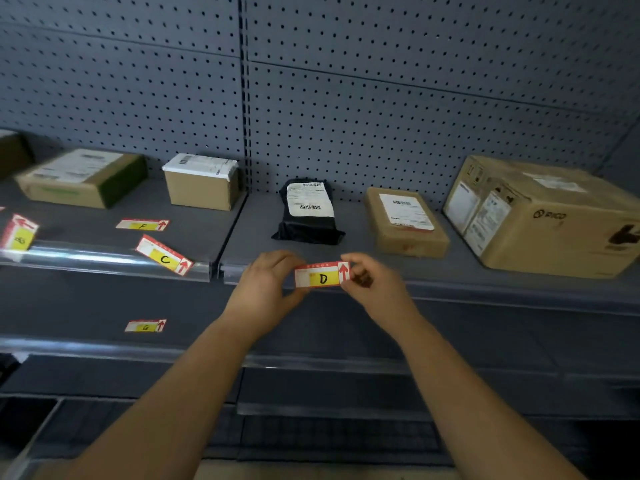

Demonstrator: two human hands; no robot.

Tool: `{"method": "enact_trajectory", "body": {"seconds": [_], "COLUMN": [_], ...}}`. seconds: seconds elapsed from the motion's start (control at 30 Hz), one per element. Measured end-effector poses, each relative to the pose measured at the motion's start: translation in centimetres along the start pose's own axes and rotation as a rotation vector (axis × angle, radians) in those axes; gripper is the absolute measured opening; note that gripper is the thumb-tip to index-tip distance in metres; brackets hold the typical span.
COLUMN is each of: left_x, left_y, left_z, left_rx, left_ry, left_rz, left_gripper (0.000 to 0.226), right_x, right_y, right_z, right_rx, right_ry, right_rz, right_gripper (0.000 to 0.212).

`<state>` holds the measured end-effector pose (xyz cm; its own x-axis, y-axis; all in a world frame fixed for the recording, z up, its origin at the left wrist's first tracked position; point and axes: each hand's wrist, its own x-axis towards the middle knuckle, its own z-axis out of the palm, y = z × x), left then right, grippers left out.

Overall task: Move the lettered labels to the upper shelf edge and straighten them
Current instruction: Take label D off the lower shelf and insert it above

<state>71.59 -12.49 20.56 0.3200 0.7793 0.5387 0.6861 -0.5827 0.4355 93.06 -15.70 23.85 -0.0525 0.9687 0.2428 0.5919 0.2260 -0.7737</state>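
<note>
1. Two hands are on one label here: the left hand (266,285) and the right hand (370,278) each pinch an end of the D label (322,274), so both grips are closed on it.
2. The D label is right at the upper shelf edge (485,289), near the left end of the right-hand shelf section. It's almost level, with the red arrow pointing up. Can't tell if it's actually touching the edge.
3. The C label (164,259) lies crooked on the clear strip (86,259) of the left section's edge, sloping down to the right.
4. The F label (142,224) lies flat on the shelf top, behind C and apart from it.
5. The G label (145,326) is down on the lower shelf (69,317).
6. One more label (19,233) leans at the far left of the edge, letter too blurry to read.
7. Behind the hands sits a black parcel (308,216), then a flat brown box (405,223) and a big carton (547,216) to the right.
</note>
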Motion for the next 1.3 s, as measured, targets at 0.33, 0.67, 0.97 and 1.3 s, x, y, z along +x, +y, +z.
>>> {"method": "enact_trajectory", "body": {"seconds": [0.33,0.67,0.97,1.3], "left_x": [1.6,-2.7,-2.8,-1.0], "left_y": [1.2,-1.1,-1.1,-1.5], "left_z": [2.4,3.1,3.6,3.4], "left_rx": [0.085,0.13,0.188,0.197], "left_ry": [0.073,0.011,0.028,0.048], "left_rz": [-0.143,-0.148,-0.154,-0.2], "left_gripper": [0.047,0.037,0.048,0.05], "right_x": [3.6,3.6,2.0,1.4], "right_y": [3.3,2.3,1.8,1.6], "right_z": [-2.4,-1.9,-0.5,-0.6], "right_rx": [0.048,0.051,0.068,0.097], "right_ry": [-0.096,-0.009,0.043,0.074], "right_rz": [-0.06,-0.037,0.051,0.056], "right_gripper": [0.039,0.036,0.036,0.037]}}
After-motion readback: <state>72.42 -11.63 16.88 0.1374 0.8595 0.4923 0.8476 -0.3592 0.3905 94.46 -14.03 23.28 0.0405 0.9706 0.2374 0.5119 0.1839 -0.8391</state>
